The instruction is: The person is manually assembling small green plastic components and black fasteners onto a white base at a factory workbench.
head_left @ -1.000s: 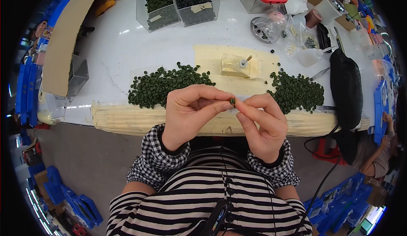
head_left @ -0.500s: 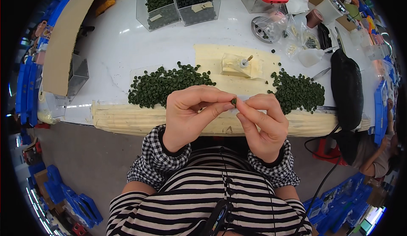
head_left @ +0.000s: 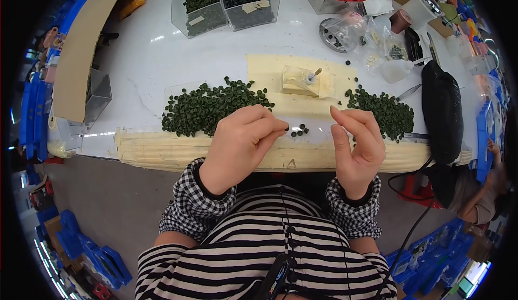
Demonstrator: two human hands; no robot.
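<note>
While R hand (head_left: 359, 141) sits open w/ nothing btwn fingertips, I see L hand (head_left: 243, 141) pinched; loose discs (head_left: 294, 134) lie on table (head_left: 140, 57) btwn hands. Can't tell if L grips one.

Our left hand (head_left: 240, 146) sits just left of frame centre, back up, thumb and index pinched, tips pointing right. Our right hand (head_left: 361, 141) is right of centre, thumb and index parted, tips toward the top. Hands apart, forearms (head_left: 177, 239) rising from lower frame.
</note>
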